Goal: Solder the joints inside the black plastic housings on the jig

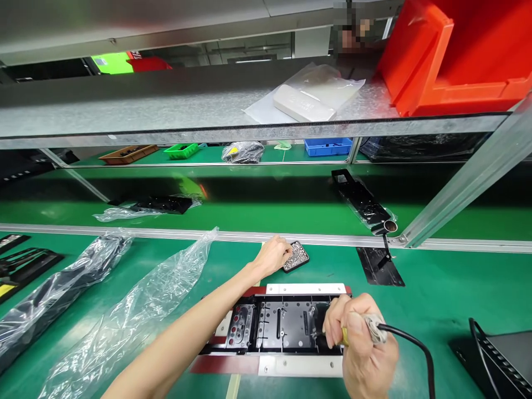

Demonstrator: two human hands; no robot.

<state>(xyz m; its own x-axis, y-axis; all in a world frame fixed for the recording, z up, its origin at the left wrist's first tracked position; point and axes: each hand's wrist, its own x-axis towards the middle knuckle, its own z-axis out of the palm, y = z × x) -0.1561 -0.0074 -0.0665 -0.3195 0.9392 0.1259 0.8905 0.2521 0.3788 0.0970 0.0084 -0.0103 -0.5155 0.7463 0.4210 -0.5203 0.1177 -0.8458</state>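
My left hand [274,255] reaches to a small black tray [296,257] of tiny metal screws. Its fingers are bunched at the tray's left side, and their tips are hidden. My right hand [366,338] is wrapped round a corded electric screwdriver [375,328], its black cable trailing off to the right. Most of the tool is hidden by the fingers. Below both hands lies a black rectangular housing [291,324] with slots and holes, seated in a red and white fixture [299,366]. The right hand is over the housing's right end.
Clear plastic bags [166,282] lie on the green bench at left. A black plate with a stand [380,266] sits right of the tray. A metal shelf [166,105] carrying a red bin [432,72] crosses above, and a slanted post [469,172] stands at right.
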